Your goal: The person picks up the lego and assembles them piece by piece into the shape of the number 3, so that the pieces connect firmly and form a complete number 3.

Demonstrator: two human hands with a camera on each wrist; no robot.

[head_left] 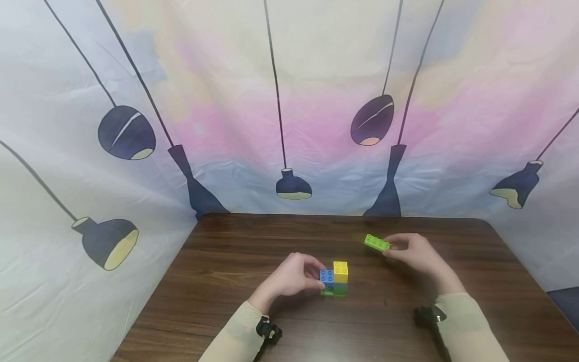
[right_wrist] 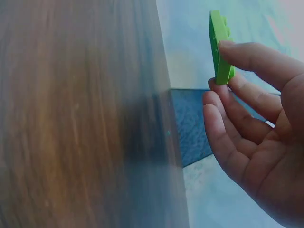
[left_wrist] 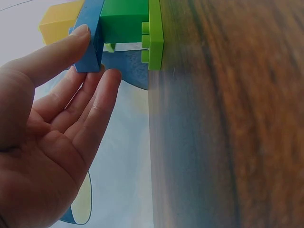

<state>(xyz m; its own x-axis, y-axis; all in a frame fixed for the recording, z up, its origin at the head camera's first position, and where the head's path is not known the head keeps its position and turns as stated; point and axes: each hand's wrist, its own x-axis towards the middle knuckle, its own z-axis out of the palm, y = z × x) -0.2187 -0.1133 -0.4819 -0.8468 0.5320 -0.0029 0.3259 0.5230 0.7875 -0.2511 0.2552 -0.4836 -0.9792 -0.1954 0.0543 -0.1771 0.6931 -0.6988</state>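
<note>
A small stack of toy building bricks stands on the table, with a light green brick (left_wrist: 156, 42) at the bottom. Above that comes a darker green brick (left_wrist: 124, 21), then a blue brick (head_left: 326, 276), with a yellow brick (head_left: 341, 272) on top at the right. My left hand (head_left: 295, 275) pinches the overhanging left end of the blue brick between thumb and fingers. To the right and farther back, my right hand (head_left: 417, 254) holds another light green brick (head_left: 376, 243) by its near end. In the right wrist view that brick is off the tabletop, studs facing up.
The dark brown wooden table (head_left: 217, 301) reaches back to a hanging cloth (head_left: 325, 60) printed with lamps. Each wrist carries a black strapped camera, such as the left wrist camera (head_left: 269, 330). A dark blue patch (head_left: 563, 301) shows past the table's right edge.
</note>
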